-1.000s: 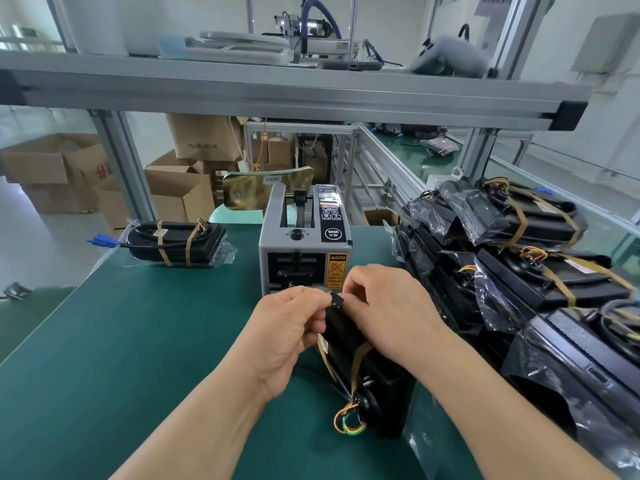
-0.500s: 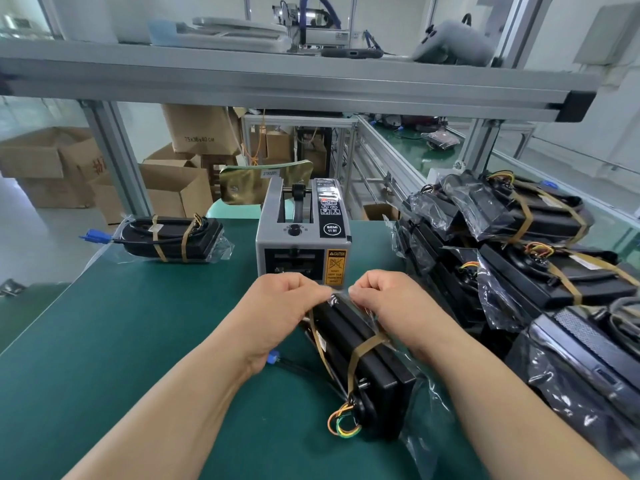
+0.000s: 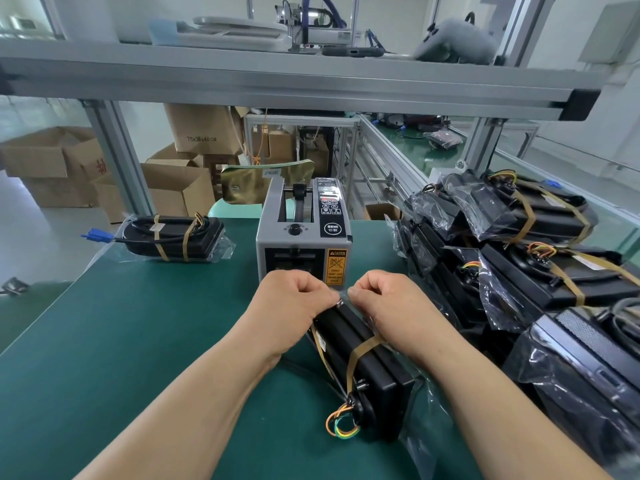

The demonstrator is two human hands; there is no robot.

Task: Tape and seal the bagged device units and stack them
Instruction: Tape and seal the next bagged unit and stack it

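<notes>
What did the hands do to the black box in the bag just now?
The left hand and right hand, bunched together a second ago, drew slightly apart. Both still pinch the clear bag at the far end of the black unit, and more of its top shows now. The tape dispenser, the taped unit at far left and the pile on the right stayed put.

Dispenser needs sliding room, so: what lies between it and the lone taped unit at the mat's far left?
Nothing: the head view shows only bare green mat between the dispenser and that unit.
</notes>
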